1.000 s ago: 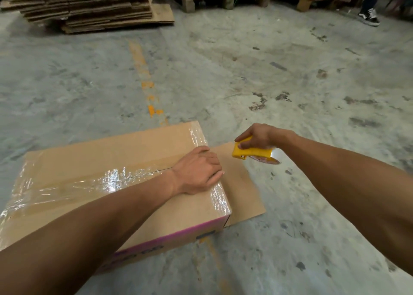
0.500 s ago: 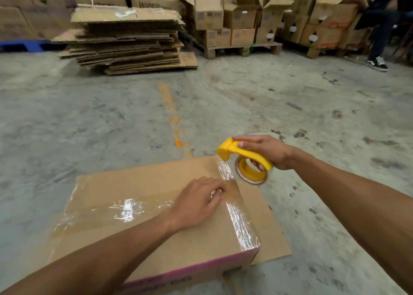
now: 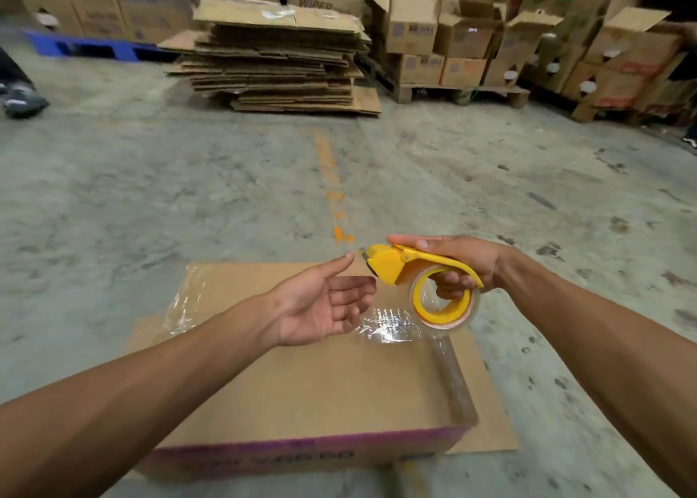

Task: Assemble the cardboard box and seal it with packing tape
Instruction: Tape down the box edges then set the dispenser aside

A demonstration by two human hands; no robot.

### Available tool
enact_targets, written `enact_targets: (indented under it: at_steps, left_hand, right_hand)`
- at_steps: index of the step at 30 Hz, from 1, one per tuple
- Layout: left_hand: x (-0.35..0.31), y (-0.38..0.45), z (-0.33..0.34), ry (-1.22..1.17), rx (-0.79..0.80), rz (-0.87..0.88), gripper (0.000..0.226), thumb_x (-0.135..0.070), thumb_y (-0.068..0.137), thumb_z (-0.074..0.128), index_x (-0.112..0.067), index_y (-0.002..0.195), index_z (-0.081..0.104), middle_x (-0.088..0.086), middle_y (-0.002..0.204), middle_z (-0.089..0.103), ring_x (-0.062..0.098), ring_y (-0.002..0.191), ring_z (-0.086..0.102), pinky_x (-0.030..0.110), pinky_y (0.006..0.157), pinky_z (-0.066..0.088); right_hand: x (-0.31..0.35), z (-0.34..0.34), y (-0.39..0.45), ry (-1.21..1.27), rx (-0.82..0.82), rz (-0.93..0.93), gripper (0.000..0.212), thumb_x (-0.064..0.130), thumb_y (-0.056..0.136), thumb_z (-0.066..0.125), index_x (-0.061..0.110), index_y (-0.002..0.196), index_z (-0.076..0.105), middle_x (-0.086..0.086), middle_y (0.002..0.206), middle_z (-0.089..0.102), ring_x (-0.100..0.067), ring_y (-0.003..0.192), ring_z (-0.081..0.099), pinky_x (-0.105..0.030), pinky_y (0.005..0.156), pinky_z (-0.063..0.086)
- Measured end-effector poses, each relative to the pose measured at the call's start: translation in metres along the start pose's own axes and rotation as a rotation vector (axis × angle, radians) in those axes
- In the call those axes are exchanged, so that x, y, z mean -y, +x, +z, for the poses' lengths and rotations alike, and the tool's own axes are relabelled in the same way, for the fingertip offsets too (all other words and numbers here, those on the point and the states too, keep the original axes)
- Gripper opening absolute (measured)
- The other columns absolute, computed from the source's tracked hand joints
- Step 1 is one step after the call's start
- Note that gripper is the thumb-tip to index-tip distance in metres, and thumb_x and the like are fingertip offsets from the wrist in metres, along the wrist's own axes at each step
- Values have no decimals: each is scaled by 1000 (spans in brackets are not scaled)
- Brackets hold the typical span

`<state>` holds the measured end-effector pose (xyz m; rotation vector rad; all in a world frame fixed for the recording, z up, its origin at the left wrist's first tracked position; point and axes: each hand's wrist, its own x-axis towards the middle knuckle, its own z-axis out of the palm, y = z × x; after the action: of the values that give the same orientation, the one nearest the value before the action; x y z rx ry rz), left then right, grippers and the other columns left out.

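Warehouse concrete under the taped brown cardboard box (image 3: 301,388): above it, right hand (image 3: 458,263) clutches the yellow plastic tape dispenser (image 3: 422,282), left hand (image 3: 320,305) spread empty—loose tape might fold onto itself.

Concrete floor (image 3: 158,196), grey, stained and scuffed, dark spots toward the right. Worn orange painted line (image 3: 332,184) runs away down the middle, broken into patches. Far centre: stack of flattened cardboard sheets (image 3: 279,60) lying on the floor. Behind left: blue pallet (image 3: 86,47) under brown cartons. Right rear: wooden pallet (image 3: 460,92) carrying stacked cartons (image 3: 433,41), several with flaps open, more piled to the far right. A shoe (image 3: 22,101) at the left edge. Light dim, even.
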<state>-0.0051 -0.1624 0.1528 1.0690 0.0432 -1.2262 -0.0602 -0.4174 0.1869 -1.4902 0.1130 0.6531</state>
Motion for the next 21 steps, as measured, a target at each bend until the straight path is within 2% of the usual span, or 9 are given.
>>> enact_targets:
  at_steps: [6, 14, 21]
  left_hand:
    - [-1, -5, 6, -34, 33, 11, 38, -40, 82, 71, -6, 99, 67, 6, 85, 70, 16, 70, 67, 23, 57, 53]
    - [1, -6, 17, -42, 84, 7, 35, -44, 82, 70, -9, 87, 67, 4, 80, 67, 15, 69, 64, 25, 57, 51]
    - [1, -6, 15, -18, 103, -6, 11, -23, 86, 67, -12, 88, 67, 1, 80, 65, 14, 71, 63, 27, 61, 50]
  right_hand:
    - [3, -1, -1, 66, 16, -53, 63, 53, 65, 83, 42, 124, 65, -1, 37, 40, -9, 25, 36, -19, 37, 36]
    - [-1, -8, 2, 116, 45, -60, 63, 50, 68, 83, 39, 127, 64, -2, 36, 42, -9, 24, 40, -19, 37, 38]
    - [1, -10, 0, 130, 43, -74, 63, 49, 67, 84, 38, 126, 65, -2, 36, 43, -9, 24, 40, -19, 37, 38]
